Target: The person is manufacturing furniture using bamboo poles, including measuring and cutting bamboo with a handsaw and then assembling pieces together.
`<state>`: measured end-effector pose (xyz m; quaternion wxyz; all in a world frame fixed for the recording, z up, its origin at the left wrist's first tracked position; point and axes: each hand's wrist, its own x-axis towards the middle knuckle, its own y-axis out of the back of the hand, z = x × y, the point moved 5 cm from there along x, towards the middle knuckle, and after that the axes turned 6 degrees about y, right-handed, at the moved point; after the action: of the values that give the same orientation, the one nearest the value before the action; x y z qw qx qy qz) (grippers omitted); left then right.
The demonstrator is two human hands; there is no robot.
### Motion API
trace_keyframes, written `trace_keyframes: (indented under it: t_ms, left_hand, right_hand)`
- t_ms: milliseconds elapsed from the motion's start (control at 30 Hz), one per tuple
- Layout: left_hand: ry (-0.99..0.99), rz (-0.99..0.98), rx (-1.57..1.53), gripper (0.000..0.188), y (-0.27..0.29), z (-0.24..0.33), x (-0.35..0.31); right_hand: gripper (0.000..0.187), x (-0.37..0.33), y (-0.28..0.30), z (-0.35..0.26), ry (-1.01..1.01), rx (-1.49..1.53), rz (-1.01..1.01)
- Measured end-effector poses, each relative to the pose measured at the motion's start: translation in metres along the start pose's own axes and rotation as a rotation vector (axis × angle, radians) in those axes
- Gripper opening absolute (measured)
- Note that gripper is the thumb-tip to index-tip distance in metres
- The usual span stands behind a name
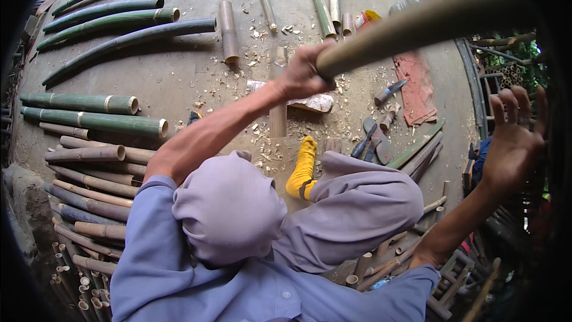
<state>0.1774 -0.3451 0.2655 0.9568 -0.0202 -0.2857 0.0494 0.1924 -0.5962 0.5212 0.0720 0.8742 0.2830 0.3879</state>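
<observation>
My left hand (307, 71) is wrapped round the near end of a thick bamboo pole (417, 24). Blurred by motion, the pole slants up to the right across the view. My right hand (515, 140) is raised at the right, palm up and fingers apart, with nothing in it; it is apart from the pole. Below my left hand, a pale wood block (313, 102) lies on the ground beside a short upright-lying bamboo piece (277, 119). A knife with a thick handle (390, 92) rests by a red cloth (416, 89).
Green bamboo poles (119, 24) lie in rows at the left, above a stack of brown bamboo lengths (95, 197). Wood chips (268, 155) litter the ground round my foot in a yellow sock (302, 170). Dark-handled tools (366, 143) and split bamboo (420, 149) lie right of it.
</observation>
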Motion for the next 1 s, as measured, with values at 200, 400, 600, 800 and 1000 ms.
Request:
trace_keyframes:
  t_ms: [200,400,600,800,1000]
  left_hand:
    - [0.151,0.239,0.044,0.015,0.105,0.054,0.000]
    - [0.255,0.233,0.047,0.013,0.102,0.062,-0.043]
    - [0.409,0.225,0.076,0.034,0.084,0.040,-0.090]
    - [0.334,-0.007,0.423,0.077,0.100,0.050,-0.121]
    - [0.571,0.262,0.245,0.064,0.139,0.028,-0.162]
  right_hand:
    - [0.047,0.023,-0.114,0.059,-0.149,-0.165,-0.218]
    - [0.051,0.040,-0.217,0.053,0.142,-0.035,-0.300]
    - [0.038,0.037,-0.286,0.064,-0.130,0.415,-0.182]
    - [0.019,-0.030,-0.284,0.117,-0.122,0.577,0.119]
    - [0.031,-0.026,-0.242,0.080,-0.099,0.761,0.127]
